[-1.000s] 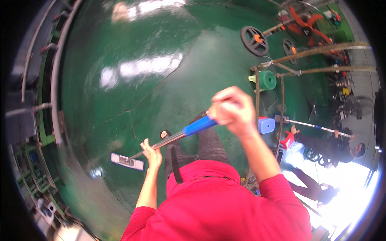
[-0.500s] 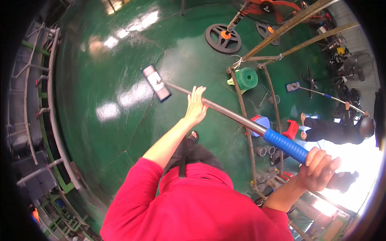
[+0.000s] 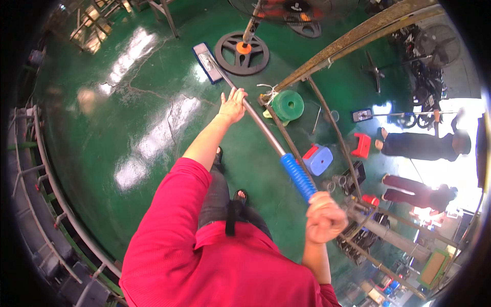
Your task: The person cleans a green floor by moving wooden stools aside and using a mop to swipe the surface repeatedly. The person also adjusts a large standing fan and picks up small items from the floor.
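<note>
A flat mop (image 3: 266, 131) with a metal pole runs diagonally across my front. My right hand (image 3: 325, 218) is closed round the top end of its ribbed blue grip, slightly blurred. Farther down the pole, my left hand (image 3: 233, 106) holds the bare metal, fingers bent over it and thumb lying to the left. The rectangular mop head (image 3: 207, 63), pale with a dark blue edge, lies flat on the glossy green floor (image 3: 148, 169). It is just left of the round black base (image 3: 242, 53) of a standing fan.
A rusty metal frame (image 3: 335, 123) stands right of the pole, near a green round stool (image 3: 288, 106), a blue stool (image 3: 318, 160) and a red stool (image 3: 361, 146). At far right, a person (image 3: 419, 146) holds another mop. Pipe railings (image 3: 66, 204) line the left.
The mop head has moved forward to beside the fan base. My right hand has come left and inward, making the pole steeper. My view has shifted, and a second foot shows below.
</note>
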A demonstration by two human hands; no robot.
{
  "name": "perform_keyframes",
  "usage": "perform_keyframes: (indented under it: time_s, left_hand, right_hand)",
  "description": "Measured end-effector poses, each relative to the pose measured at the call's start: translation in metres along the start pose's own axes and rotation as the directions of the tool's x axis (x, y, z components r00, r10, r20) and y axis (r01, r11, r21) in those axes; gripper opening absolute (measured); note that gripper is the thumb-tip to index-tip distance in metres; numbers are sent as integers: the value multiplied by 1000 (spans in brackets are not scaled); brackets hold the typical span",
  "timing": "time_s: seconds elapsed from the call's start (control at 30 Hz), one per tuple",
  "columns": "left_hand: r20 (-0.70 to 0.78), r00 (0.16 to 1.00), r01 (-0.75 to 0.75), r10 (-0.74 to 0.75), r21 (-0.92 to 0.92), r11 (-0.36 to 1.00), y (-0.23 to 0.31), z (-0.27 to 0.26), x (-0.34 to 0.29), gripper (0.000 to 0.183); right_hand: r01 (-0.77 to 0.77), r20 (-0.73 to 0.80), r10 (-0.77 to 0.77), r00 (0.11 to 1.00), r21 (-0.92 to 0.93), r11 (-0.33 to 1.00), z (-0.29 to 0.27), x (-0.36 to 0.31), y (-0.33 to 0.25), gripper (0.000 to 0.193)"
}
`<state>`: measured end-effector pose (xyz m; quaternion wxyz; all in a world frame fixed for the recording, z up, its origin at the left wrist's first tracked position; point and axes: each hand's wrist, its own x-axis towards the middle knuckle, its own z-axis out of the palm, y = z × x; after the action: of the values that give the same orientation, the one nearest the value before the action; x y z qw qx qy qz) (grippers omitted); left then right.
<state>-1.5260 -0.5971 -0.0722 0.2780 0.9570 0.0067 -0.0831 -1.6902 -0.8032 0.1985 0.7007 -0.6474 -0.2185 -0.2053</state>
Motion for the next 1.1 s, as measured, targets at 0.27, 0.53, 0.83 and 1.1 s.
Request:
perform_keyframes:
  time_s: [0.27, 0.53, 0.83, 1.1]
  left_hand:
    - [-123, 986, -139, 114, -216, 967, 74, -16, -20, 49]
    - [-14, 958, -272, 286, -356, 894, 117, -40, -29, 71]
    - [147, 952, -156, 267, -518, 841, 32, -107, 69, 39]
    - [355, 882, 437, -309, -370, 820, -143, -130, 50, 24]
  right_hand:
    - [-16, 34, 16, 999, 4, 1000, -33, 90, -63, 10]
    - [92, 427, -196, 883, 253, 963, -53, 160, -80, 22]
    - [385, -27, -392, 920, 260, 885, -24, 256, -29, 14]
    - [378, -103, -365, 925, 342, 860, -15, 321, -9, 15]
